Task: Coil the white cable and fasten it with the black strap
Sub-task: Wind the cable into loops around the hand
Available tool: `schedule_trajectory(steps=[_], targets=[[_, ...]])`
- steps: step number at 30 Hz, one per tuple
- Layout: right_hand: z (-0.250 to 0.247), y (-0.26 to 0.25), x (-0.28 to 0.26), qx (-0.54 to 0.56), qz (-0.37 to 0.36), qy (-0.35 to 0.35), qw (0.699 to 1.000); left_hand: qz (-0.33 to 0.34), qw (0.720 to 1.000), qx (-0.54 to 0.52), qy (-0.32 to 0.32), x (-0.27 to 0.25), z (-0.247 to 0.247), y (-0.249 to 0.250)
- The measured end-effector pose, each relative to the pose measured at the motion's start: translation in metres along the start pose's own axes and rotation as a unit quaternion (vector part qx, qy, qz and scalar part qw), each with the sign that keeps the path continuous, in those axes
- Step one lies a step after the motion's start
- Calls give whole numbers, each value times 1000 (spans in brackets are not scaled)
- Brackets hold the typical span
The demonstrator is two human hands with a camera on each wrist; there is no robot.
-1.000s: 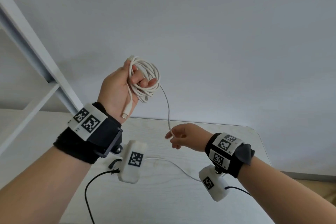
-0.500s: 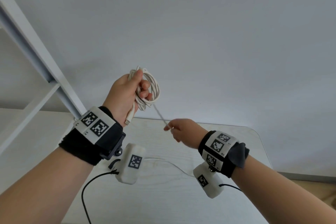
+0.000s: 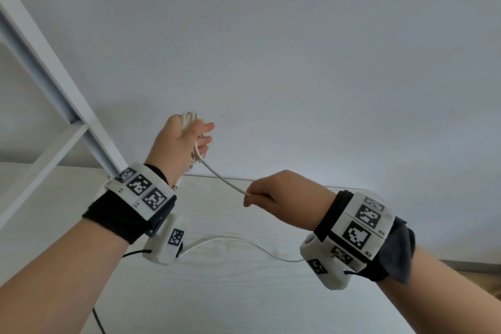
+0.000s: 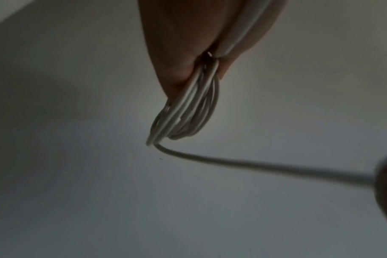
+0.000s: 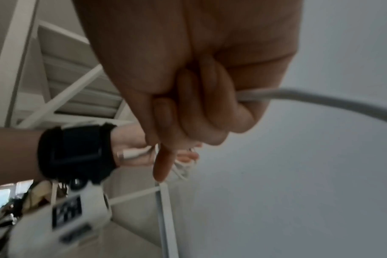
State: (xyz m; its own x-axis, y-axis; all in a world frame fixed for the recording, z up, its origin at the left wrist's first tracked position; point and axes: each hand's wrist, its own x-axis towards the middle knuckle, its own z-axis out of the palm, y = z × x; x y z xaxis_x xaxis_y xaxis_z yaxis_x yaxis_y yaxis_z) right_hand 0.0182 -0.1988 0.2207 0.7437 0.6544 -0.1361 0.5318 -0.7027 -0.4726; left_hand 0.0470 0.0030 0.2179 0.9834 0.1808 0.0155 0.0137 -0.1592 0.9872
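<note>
My left hand (image 3: pixel 200 138) is raised in front of the wall and holds a coil of white cable (image 3: pixel 189 118), with its fingertips spread. In the left wrist view the coil's loops (image 4: pixel 188 113) are pinched between thumb and fingers (image 4: pixel 177 52). One taut strand (image 3: pixel 225 179) runs down and right to my right hand (image 3: pixel 250 198), which is curled round it. The right wrist view shows the cable (image 5: pixel 298 95) leaving that fist (image 5: pixel 199 104). The cable's plug (image 5: pixel 130 154) lies against my left palm. The loose tail (image 3: pixel 230 240) lies on the table. No black strap shows.
A pale wood-grain table (image 3: pixel 244 293) lies below both hands, its far edge against a plain grey wall. A white shelf frame (image 3: pixel 54 76) slants up at the left, close to my left wrist. A thin black lead (image 3: pixel 97 320) hangs from the left wrist camera.
My left hand has come down a little and turned, so most of the coil now sits behind it. The strand to my right hand has gone from slack to taut.
</note>
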Motion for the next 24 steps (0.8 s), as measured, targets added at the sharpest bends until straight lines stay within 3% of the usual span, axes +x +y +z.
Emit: schedule_trajectory(steps=[2, 4, 9, 11, 13, 24], targets=[[-10, -11, 0, 14, -40, 21, 999, 31, 989, 136, -50, -9, 7, -1], [-21, -20, 1, 23, -68, 46, 996, 41, 979, 172, -105, -15, 14, -5], [-39, -16, 10, 40, -84, 117, 989, -37, 987, 24, -152, -31, 29, -4], [-43, -10, 13, 51, -66, 149, 985, -82, 977, -67, -184, -38, 32, 0], [-45, -4, 17, 67, -51, 167, 982, -95, 970, -86, -206, -45, 33, 4], [-46, 17, 32, 120, -22, 201, 972, -47, 966, -157, -201, -54, 37, 8]])
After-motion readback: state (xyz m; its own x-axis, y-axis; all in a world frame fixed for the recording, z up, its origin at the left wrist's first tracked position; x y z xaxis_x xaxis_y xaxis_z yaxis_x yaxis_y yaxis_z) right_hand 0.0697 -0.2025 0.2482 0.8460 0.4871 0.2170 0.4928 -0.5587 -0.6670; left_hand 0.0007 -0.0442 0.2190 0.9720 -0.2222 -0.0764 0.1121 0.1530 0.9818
